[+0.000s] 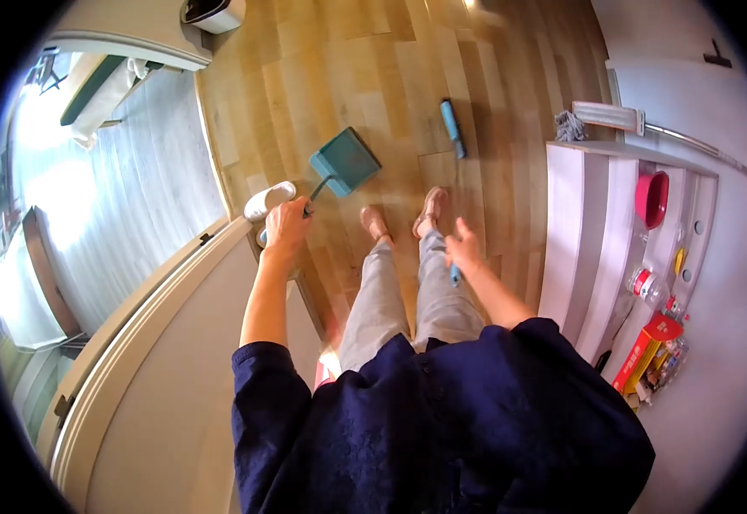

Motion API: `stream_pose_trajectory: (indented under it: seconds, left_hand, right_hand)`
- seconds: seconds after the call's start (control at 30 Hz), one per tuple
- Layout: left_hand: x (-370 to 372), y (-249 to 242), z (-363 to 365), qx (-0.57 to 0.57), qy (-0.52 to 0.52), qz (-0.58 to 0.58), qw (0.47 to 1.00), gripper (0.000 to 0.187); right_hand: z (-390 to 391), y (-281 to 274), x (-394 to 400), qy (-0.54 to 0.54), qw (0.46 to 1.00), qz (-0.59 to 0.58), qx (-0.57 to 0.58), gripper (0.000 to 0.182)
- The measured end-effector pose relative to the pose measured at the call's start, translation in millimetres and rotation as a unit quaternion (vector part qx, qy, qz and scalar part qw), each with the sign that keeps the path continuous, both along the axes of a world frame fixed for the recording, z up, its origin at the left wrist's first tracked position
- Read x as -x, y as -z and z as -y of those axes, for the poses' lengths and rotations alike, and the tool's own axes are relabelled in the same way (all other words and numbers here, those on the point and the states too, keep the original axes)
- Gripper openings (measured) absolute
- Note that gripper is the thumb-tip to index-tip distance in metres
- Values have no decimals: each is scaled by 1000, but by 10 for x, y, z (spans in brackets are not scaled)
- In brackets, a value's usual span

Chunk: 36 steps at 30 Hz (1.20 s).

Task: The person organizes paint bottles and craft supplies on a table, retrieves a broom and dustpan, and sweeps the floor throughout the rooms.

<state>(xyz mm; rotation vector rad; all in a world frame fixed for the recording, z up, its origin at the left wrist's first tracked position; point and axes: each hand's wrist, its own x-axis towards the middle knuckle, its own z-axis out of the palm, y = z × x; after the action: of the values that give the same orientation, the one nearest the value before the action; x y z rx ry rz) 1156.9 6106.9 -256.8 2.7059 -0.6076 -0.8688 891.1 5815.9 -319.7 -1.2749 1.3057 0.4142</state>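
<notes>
My left hand [288, 224] is closed around the dark handle of a teal dustpan [349, 161], whose pan is down near the floor, ahead and left of my feet. My right hand [466, 248] is curled in front of my right leg, with the blue end of a broom handle [455, 275] showing below it. Ahead of my right foot is the blue broom head [451, 128], close to the floor. The shaft between the head and my right hand is hard to make out.
A white slipper [269, 201] lies by the door [159, 360] on my left. To the right stands a white shelf [579, 223] with a red bowl [651, 200], a plastic bottle [645, 283] and a mop [606, 116]. A bin [216, 14] stands at the far left.
</notes>
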Motion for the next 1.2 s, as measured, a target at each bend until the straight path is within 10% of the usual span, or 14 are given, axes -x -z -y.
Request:
stream_pose_trajectory:
  seconds: [0.13, 0.4, 0.63, 0.7, 0.8, 0.97, 1.2]
  left_hand:
    - [-57, 189, -186, -43, 8, -15, 999, 15]
    - [87, 93, -617, 20, -96, 55, 994, 16]
    - [615, -286, -787, 105, -399, 85, 907, 18]
    - [718, -357, -709, 105, -471, 59, 874, 21]
    - [901, -414, -523, 98, -557, 37, 824, 23]
    - [1084, -590, -41, 97, -688, 4, 719, 22]
    - [922, -843, 552, 75, -836, -2, 543, 19]
  right_hand:
    - [-830, -322, -184, -56, 989, 12, -139, 67]
    - [-50, -1323, -827, -77, 969, 9, -235, 65]
    - [611, -10, -2658, -68, 990, 123, -1, 73]
    - [749, 300, -3447, -104, 983, 146, 44, 28]
    - [676, 664, -4487, -115, 985, 109, 66, 16]
    - [-88, 809, -5331, -317, 945, 84, 18, 75]
    - [-1222, 488, -5545, -736, 654, 114, 135, 68]
